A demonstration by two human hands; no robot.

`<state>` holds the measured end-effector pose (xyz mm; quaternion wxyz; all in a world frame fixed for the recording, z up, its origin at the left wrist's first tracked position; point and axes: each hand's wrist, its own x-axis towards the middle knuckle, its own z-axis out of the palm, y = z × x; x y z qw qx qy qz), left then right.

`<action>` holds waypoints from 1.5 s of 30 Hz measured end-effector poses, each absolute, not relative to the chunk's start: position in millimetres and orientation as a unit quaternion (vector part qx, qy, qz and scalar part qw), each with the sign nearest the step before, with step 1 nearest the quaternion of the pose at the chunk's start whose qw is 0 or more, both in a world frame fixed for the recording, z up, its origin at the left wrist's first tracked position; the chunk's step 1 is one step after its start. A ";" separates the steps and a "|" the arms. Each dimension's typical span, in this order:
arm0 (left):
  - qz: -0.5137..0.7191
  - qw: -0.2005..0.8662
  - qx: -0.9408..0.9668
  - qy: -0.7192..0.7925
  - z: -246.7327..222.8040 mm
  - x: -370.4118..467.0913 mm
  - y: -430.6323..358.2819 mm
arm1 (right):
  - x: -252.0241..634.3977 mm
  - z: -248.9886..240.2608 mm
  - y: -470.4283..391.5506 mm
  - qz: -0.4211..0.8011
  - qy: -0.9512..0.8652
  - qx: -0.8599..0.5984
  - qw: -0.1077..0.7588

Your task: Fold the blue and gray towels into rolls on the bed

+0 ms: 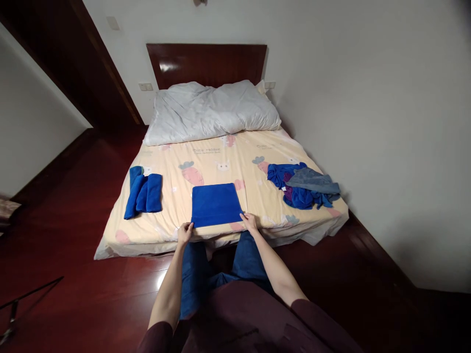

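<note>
A blue towel [216,203] lies flat in a near-square on the front part of the bed. My left hand [185,232] pinches its near left corner, thumb on top. At the near right corner my right hand [249,222] grips the cloth in the same way. Several rolled blue towels [143,195] lie side by side to the left, one at the back more teal. On the right is a loose heap of crumpled cloths [303,185] in blue, grey-blue and purple.
The bed [169,162] has a cream sheet printed with carrots and rabbits. A white quilt [213,110] is bunched against the dark wooden headboard [209,61]. A white wall [386,122] stands close on the right. At lower left, a thin black stand [31,291] sits over the red-brown floor.
</note>
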<state>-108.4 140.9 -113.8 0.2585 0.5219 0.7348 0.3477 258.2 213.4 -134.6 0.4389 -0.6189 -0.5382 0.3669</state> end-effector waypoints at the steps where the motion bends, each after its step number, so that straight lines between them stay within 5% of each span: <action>1: 0.345 0.257 0.521 0.737 -114.4 -107.9 141.4 | 258.0 -133.4 213.2 0.364 -0.539 -0.621 0.438; 28: 0.244 0.159 0.532 0.795 -91.6 -86.9 144.5 | 247.8 -106.6 224.6 0.255 -0.563 -0.725 0.304; 33: 0.225 0.105 0.686 0.684 -85.7 -79.3 122.2 | 246.9 -82.1 188.3 0.158 -0.683 -0.651 0.290; 38: 0.183 0.086 0.781 0.591 -91.9 -65.7 124.1 | 247.2 -75.4 167.9 0.126 -0.837 -0.492 0.205; 45: 0.106 0.101 0.721 0.678 -107.4 -61.1 141.5 | 231.2 -100.2 184.9 0.109 -0.796 -0.589 0.090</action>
